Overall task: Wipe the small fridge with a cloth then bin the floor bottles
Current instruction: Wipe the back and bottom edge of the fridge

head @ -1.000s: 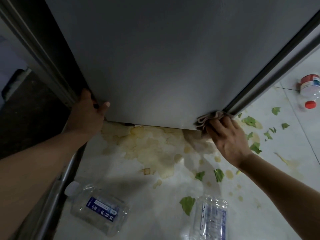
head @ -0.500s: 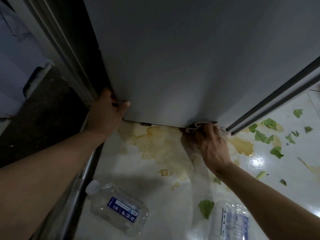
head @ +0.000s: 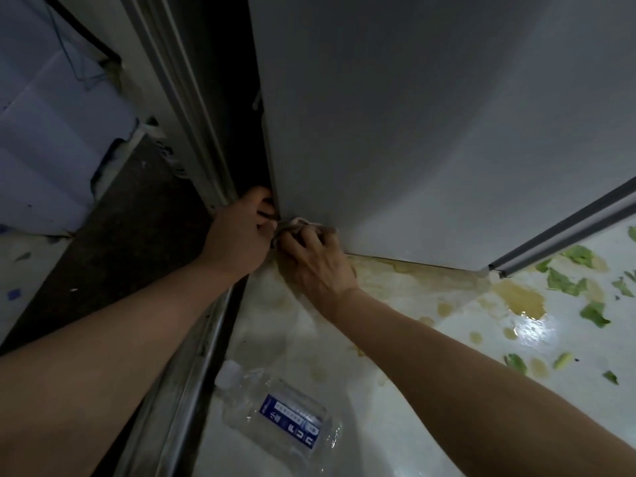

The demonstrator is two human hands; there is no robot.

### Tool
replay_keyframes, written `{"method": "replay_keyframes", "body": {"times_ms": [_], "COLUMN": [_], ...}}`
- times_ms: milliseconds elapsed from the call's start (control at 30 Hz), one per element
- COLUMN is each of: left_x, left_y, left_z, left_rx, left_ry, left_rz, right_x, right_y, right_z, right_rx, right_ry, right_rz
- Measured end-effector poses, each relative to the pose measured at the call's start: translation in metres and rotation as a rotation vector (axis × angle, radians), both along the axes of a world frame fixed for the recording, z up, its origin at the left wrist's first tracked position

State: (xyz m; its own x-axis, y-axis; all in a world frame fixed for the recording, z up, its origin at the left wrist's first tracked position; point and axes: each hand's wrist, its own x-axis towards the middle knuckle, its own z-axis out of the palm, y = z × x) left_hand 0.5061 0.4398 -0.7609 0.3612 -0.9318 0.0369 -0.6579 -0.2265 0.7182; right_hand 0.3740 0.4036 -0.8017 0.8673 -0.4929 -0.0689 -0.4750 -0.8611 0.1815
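The small fridge's grey door [head: 430,125] fills the upper middle of the head view. My right hand [head: 315,261] presses a pale crumpled cloth [head: 299,223] against the door's bottom left corner. My left hand [head: 239,232] grips the door's left edge right beside it, fingers curled round the edge and touching the cloth. A clear plastic bottle [head: 285,418] with a white cap and blue label lies on its side on the white floor below my arms.
Yellow-brown spill stains [head: 516,297] and green leaf scraps [head: 561,280] cover the floor to the right. A dark gasket strip [head: 564,228] runs along the door's right side. A metal rail [head: 192,383] and a dark mat [head: 113,242] lie to the left.
My right hand has slid the cloth leftward along the door's bottom edge, from its right corner to its left corner, meeting my left hand. The view has shifted left.
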Motion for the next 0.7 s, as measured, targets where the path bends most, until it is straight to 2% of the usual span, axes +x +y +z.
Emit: {"method": "replay_keyframes", "body": {"times_ms": [133, 300, 500, 700], "left_x": [-0.002, -0.004, -0.014, -0.035], "left_y": [0.000, 0.000, 0.003, 0.013], "left_z": [-0.002, -0.003, 0.000, 0.012], "left_rx": [0.011, 0.055, 0.158, 0.227], "left_ry": [0.013, -0.019, -0.037, -0.157], "left_rz": [0.010, 0.029, 0.087, 0.126], "right_x": [-0.027, -0.088, -0.158, -0.211], "right_y": [-0.013, -0.026, -0.037, -0.041], "right_z": [0.003, 0.002, 0.005, 0.014], "right_rx": [-0.052, -0.099, -0.091, -0.045], "right_ry": [0.120, 0.259, 0.260, 0.255], "right_rz": [0.092, 0.033, -0.068, -0.214]}}
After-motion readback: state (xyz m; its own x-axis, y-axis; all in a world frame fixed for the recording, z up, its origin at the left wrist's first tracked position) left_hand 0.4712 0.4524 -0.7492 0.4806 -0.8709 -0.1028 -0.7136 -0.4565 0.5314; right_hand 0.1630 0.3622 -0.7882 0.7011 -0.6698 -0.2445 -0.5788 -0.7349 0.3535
